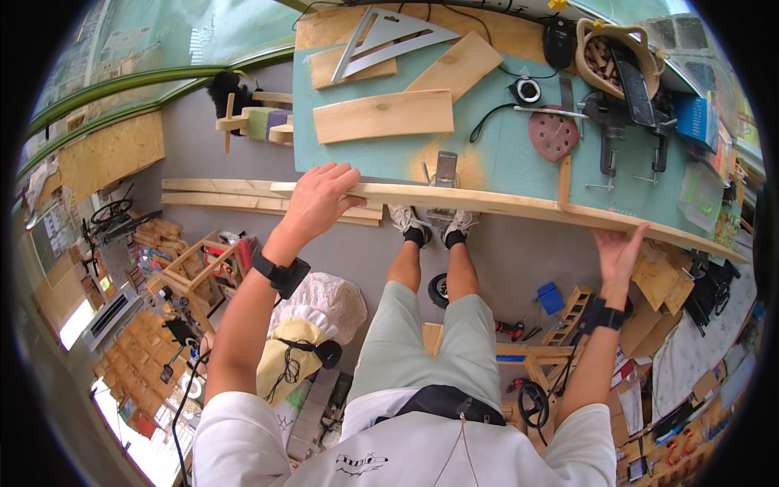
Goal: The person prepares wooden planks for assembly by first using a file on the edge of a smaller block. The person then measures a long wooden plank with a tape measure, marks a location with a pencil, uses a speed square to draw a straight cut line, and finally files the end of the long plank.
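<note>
A long, narrow wooden board [454, 197] runs along the near edge of the green-topped workbench [503, 158]. Near its left end, my left hand [323, 197] wraps over the board, fingers on the far side. My right hand [618, 253] holds the board toward its right end from the near side; most of its fingers are hidden by the wood. A metal clamp or vise part [445, 169] sits just beyond the board's middle, amid sawdust. Past it lie short wooden pieces [384, 115] and a silver triangular square [389, 36]. A reddish sanding disc [553, 134] rests right of centre.
Black clamps [607, 134], a basket of wooden bits [599, 61], a tape roll [526, 90] and a blue box [695, 122] crowd the bench's right side. More planks [219, 195] lie at left. A bag [296, 357] and a wheel [438, 290] are below.
</note>
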`<state>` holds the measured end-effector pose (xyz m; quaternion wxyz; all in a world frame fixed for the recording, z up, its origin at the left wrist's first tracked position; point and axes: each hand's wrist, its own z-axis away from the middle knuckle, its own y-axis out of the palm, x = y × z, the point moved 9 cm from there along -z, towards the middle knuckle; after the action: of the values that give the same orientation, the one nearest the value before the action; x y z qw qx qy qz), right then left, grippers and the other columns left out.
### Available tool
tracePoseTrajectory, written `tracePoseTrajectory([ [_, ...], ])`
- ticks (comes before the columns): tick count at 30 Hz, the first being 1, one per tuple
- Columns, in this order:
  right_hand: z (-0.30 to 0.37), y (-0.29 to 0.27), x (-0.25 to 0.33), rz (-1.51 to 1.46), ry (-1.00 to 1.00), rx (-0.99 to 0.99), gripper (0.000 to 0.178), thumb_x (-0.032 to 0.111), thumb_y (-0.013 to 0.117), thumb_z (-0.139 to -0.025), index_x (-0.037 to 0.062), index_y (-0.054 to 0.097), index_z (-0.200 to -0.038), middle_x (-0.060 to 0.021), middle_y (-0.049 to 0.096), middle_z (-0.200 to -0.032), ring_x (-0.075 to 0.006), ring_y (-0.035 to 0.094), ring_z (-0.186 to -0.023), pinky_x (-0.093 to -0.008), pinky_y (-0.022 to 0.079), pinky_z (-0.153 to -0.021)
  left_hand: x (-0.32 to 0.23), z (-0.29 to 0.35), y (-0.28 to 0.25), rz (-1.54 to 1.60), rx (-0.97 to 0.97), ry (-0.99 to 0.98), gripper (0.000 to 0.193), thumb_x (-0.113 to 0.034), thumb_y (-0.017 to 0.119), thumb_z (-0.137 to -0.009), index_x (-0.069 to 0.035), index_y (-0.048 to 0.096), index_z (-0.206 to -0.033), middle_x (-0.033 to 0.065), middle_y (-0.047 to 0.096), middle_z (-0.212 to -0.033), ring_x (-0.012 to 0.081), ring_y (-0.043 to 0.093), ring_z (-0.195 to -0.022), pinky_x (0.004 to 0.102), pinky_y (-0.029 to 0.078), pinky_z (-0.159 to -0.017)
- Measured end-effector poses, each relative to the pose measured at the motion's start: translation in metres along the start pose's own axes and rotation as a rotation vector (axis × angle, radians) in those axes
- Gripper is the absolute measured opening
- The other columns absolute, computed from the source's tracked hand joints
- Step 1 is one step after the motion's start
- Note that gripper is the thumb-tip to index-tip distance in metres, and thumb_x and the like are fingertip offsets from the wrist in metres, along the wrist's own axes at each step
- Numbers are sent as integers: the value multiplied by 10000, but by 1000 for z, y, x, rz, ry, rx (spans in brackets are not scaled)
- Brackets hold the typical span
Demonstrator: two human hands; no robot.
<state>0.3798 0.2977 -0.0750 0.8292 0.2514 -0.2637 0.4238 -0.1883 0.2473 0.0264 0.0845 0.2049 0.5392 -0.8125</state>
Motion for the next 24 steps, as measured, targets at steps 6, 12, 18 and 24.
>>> tracePoseTrajectory([
  [6, -14, -33, -10, -159, 103, -45, 611, 461, 678, -941, -64, 504, -1201, -172, 626, -1183, -344, 620, -1181, -511, 475, -1077, -12, 30, 5, -146, -150, 101, 213, -217, 741, -834, -147, 603, -980, 9, 530, -882, 214, 550, -882, 356, 437, -754],
  [12, 11, -11, -40, -178, 52, -72, 505, 373, 666, -944, -76, 515, -1120, -181, 643, -1137, -369, 615, -1192, -498, 472, -1084, 17, 61, 7, -223, -166, 38, 206, -146, 731, -807, -159, 611, -975, -1, 542, -884, 206, 558, -892, 354, 435, -753],
  [18, 18, -38, -27, -204, -21, -135, 471, 342, 603, -947, -76, 524, -1150, -193, 642, -1162, -359, 626, -1184, -482, 494, -1064, 4, 41, 16, -165, -173, 142, 148, -143, 700, -832, -135, 586, -926, 9, 591, -924, 222, 585, -910, 367, 454, -782],
  [24, 14, -19, -54, -274, -44, -80, 408, 368, 612, -929, -27, 569, -1025, -170, 666, -1026, -329, 649, -1073, -452, 501, -1017, 23, 40, 31, -16, -71, 89, 350, -46, 720, -792, -95, 664, -1134, 90, 714, -1099, 327, 659, -1011, 426, 525, -823],
])
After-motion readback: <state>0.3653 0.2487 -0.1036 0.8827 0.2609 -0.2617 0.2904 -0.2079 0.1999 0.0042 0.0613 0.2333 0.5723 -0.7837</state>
